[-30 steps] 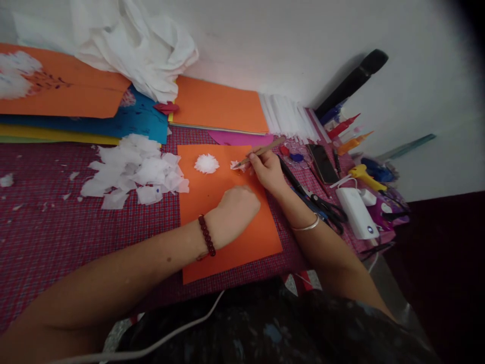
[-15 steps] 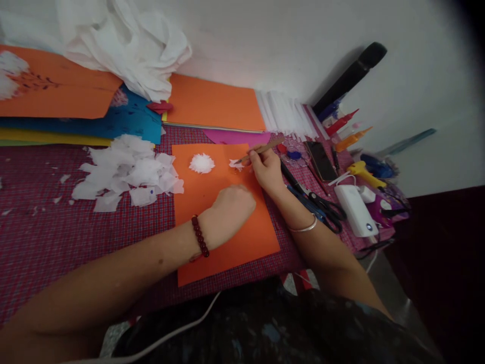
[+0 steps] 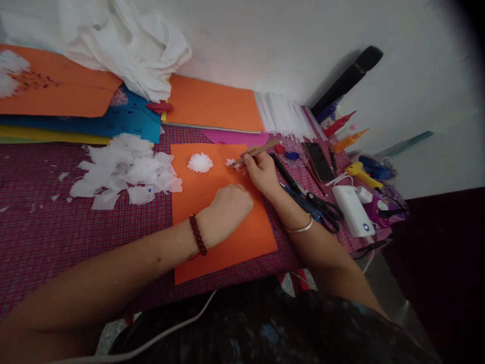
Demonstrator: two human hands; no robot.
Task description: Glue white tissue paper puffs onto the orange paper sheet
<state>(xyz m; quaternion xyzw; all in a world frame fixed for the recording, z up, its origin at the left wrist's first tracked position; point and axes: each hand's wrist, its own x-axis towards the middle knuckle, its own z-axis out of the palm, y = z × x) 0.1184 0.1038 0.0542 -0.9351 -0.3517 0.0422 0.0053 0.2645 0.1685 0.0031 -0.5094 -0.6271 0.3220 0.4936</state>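
An orange paper sheet (image 3: 227, 237) lies on the red checked cloth in front of me. My right hand (image 3: 259, 172) is closed round a thin wooden stick (image 3: 261, 149), whose tip presses a small white tissue piece (image 3: 230, 163) onto the sheet. A fluffy white tissue tuft (image 3: 200, 162) sits on the sheet just left of it. My left hand (image 3: 229, 205), with a dark bead bracelet at the wrist, rests as a loose fist on the orange sheet; its fingers are curled under and hidden.
A heap of white tissue scraps (image 3: 125, 169) lies left of the sheet. Orange, blue and yellow sheets (image 3: 76, 108) and crumpled white tissue (image 3: 125, 43) line the wall. Scissors (image 3: 322, 207), a phone (image 3: 318, 161), a white power bank (image 3: 354, 210), a glue gun (image 3: 364, 174) and glue bottles (image 3: 343, 131) crowd the right.
My right hand and the stick have shifted slightly left with the tissue piece; the view has drifted a little. My left hand stays in place on the sheet.
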